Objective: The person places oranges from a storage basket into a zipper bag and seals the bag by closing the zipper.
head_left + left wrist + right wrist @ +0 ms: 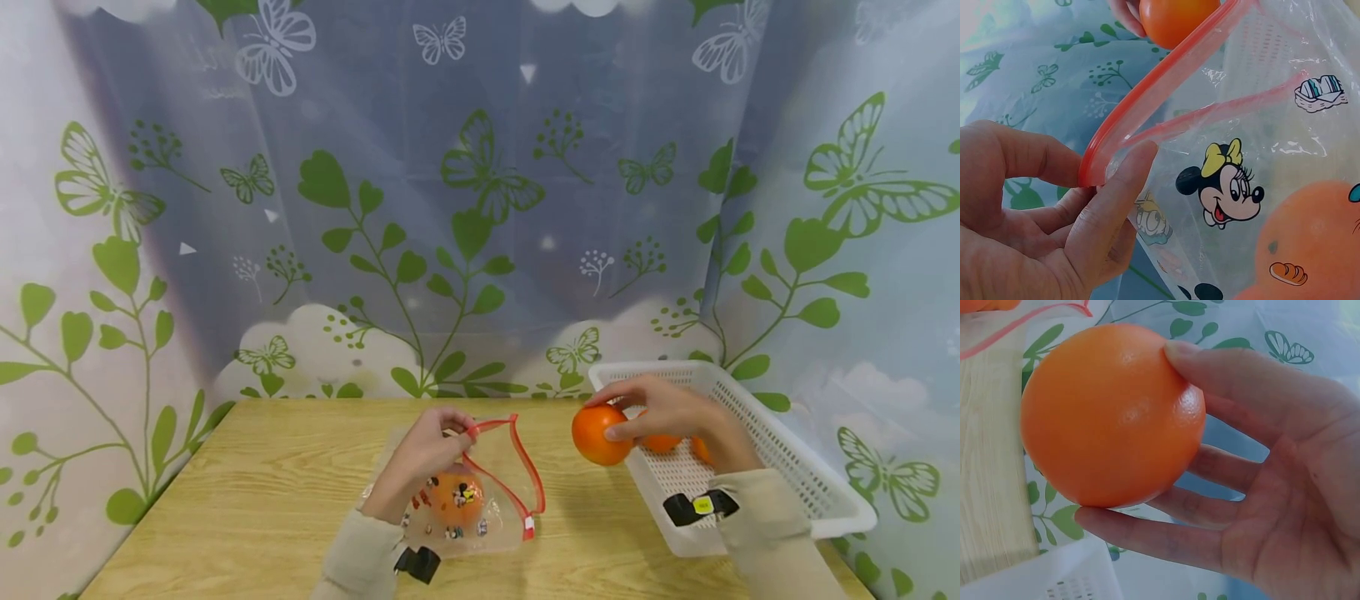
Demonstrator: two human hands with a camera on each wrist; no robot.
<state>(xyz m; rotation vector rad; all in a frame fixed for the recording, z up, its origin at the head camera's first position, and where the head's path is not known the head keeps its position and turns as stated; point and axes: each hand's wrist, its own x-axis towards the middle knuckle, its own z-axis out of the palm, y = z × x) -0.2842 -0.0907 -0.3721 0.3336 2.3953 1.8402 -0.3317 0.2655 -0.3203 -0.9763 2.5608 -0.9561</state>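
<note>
The left hand (427,454) pinches the red zip edge of a clear plastic bag (495,536) between thumb and fingers; the bag's mouth gapes. The right hand (663,417) grips an orange (602,435) in its fingertips, raised beside the left side of a white basket (847,527). One bagged orange (459,500) lies within the bag, partly masked by printed figures and cut off in the left wrist view. The print includes a Minnie Mouse head (1225,187); no wording on the bag can be read. At least two basket oranges (660,443) are partly hidden by the right hand and forearm. The right strap's yellow label (702,505) is too small to read. Faint lettering (213,60) on the curtain (390,108) appears reversed and illegible.
</note>
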